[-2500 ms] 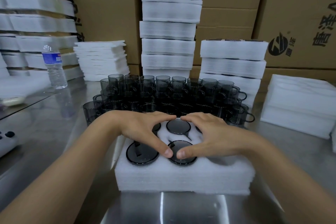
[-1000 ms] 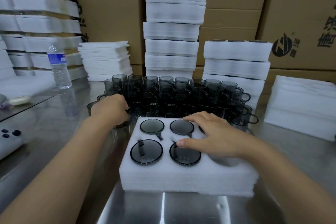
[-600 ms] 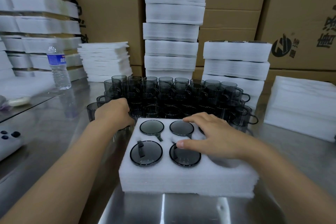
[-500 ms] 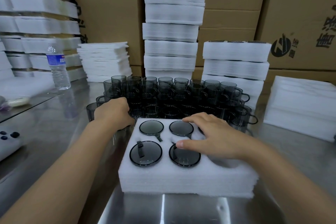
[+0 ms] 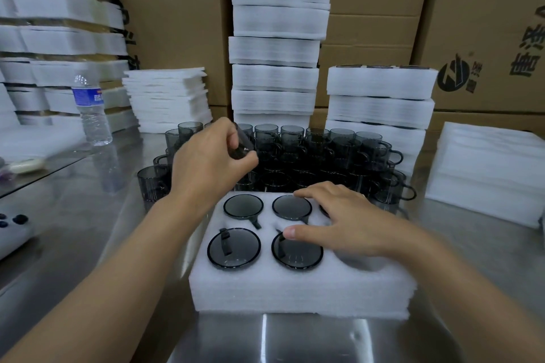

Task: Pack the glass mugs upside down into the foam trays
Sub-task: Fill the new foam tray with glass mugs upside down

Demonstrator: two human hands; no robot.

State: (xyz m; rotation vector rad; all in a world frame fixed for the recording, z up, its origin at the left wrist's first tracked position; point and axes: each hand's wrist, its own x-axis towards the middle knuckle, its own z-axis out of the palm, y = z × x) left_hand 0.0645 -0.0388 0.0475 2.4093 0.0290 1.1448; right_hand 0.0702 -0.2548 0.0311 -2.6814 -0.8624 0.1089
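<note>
one mug in the air, four bases showing in the tray

your left hand (image 5: 212,162) grips a dark glass mug (image 5: 243,141), fingers curled round it. the mug is tilted and lifted above the loose mugs (image 5: 324,156), just behind the far left corner of the foam tray (image 5: 295,289). most of the mug is hidden by your fingers, so you cannot tell which way its mouth faces.

the foam tray lies on the table (image 5: 73,230) right in front of you. four packed mugs sit upside down in its pockets, flat bases up: far left (image 5: 243,206), far middle (image 5: 292,207), near left (image 5: 234,247) and near middle (image 5: 296,250). a dark edge shows under your right hand in the far right pocket; what it is cannot be told.

your right hand (image 5: 339,221) rests flat on the tray, holding nothing. its fingers are spread and relaxed, the fingertips touching the far middle base and the thumb lying on the near middle one.

the loose mugs stand upright in tight rows just behind the tray, handles mostly to the right. behind them rise stacks of foam trays (image 5: 277,47), with a shorter stack (image 5: 380,97) to the right. flat foam sheets (image 5: 168,97) are piled to the left, near a water bottle (image 5: 91,109). cardboard boxes (image 5: 472,23) fill the back.
</note>
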